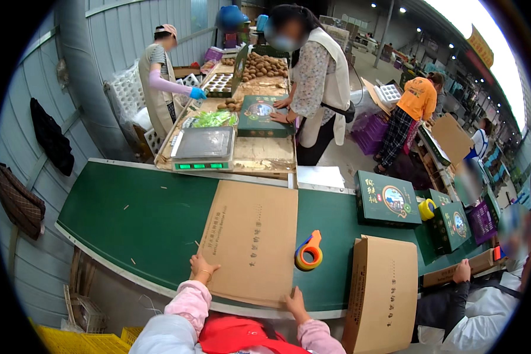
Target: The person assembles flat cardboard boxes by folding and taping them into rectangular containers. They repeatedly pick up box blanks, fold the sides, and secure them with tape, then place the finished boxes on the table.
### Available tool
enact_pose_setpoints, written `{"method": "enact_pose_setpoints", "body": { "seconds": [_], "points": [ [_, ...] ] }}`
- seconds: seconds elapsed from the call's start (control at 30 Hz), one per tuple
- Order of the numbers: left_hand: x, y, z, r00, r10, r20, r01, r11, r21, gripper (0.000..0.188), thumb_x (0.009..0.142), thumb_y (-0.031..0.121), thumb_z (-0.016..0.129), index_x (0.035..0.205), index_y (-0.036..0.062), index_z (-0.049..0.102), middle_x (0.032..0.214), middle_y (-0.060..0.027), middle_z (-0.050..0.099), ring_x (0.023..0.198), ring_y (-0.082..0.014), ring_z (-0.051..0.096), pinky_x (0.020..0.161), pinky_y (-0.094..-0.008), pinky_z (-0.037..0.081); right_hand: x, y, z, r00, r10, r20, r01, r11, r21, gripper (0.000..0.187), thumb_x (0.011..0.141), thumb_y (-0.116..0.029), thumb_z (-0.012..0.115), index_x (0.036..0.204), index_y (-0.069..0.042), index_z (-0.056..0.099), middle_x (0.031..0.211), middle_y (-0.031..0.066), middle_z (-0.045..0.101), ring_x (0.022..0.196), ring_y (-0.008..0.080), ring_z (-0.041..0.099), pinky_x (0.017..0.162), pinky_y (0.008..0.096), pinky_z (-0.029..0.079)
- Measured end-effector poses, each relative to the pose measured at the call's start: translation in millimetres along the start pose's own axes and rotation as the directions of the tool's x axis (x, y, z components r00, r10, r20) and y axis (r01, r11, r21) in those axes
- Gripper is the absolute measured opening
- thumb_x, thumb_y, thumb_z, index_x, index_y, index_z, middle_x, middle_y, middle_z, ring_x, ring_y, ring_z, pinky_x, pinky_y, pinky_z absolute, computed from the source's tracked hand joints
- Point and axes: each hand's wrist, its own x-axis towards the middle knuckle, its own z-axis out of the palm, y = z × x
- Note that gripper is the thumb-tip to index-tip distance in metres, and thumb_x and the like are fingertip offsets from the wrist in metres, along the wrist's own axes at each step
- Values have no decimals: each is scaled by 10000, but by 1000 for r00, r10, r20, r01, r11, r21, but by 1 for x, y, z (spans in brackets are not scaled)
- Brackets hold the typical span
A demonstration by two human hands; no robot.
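- Desk (141,206), green-topped, pale rim; runs across the middle of the frame.
- Wooden desk (265,163), upper centre; I see kiwi-brown fruit, boxes and a scale on it.
- Brown carton (265,253), printed, centre of the frame, lying on the green top between my two hands. It looks flat from here; I cannot tell whether it holds anything. My judgement: light if empty, stiff across the panel, smooth enough to slide, apt to crease at the edges. Best hold: both side edges near the lower corners, palms broad, no pinching at one point.
- Second brown carton (386,289), lower right, well within view, apart from the first.
- Dark green box (388,197), right of centre, picture printed on its lid.
- Scale (203,143), flat grey pan, lit green display, upper centre-left.
- Tape dispenser (308,252), orange and blue with a yellow roll, just beside the carton's right edge.
- Left hand (205,268), open, fingers parted, laid over the carton's lower left edge.
- Right hand (297,303), at the carton's lower right corner; I cannot tell whether it grips or merely touches.
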Motion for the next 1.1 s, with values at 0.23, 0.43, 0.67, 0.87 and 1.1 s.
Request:
{"method": "enact_pose_setpoints", "body": {
  "seconds": [0.23, 0.43, 0.67, 0.87, 1.1],
  "points": [
    [27, -27, -18, 969, 207, 131, -16, 585, -811, 313, 655, 164, 814, 873, 5, 656, 866, -134, 679, 699, -227, 644, 653, -334, 509, 26, -79, 2, 880, 463, -106, -401, 844, 357, 482, 764, -204, 636, 1145, 56, 496, 996, 193, 605, 902, 304, 589, 771, 365, 473],
    [-9, -47, -96, 886, 435, -163, -393, 516, -761, 332, 680, 71, 756, 947, -10, 575, 879, -106, 623, 838, -218, 606, 746, -342, 485, -2, -141, -20, 847, 516, -128, -269, 624, 734, 266, 873, -145, 558, 1077, 26, 560, 998, 52, 591, 886, 124, 537, 790, 269, 439],
    [24, 71, -251, 709, 487, -510, -624, 97, -775, 344, 829, 40, 593, 1131, -19, 440, 1078, -104, 530, 1036, -182, 501, 918, -304, 385, 63, -308, -136, 852, -105, -513, 487, 517, 704, 391, 873, -134, 589, 1214, 3, 454, 1113, 73, 559, 1036, 143, 528, 907, 275, 402],
    [20, 109, -333, 597, 315, -738, -796, 112, -595, 402, 953, 369, 467, 1042, -22, 444, 932, -68, 468, 867, -141, 426, 795, -275, 376, 27, -376, -219, 858, -416, -301, 482, 447, 754, 370, 843, -2, 576, 1204, 7, 493, 1098, 90, 586, 1002, 119, 550, 855, 269, 436],
    [4, 147, -376, 660, 349, -666, -703, -26, -710, 206, 906, 277, 483, 852, 83, 439, 781, 6, 360, 742, -99, 346, 710, -228, 306, 1, -401, -223, 605, -756, -250, 455, 71, 887, 538, 813, 8, 586, 1326, 0, 426, 1345, 204, 435, 1219, 371, 436, 1013, 487, 335]
  ]
}}
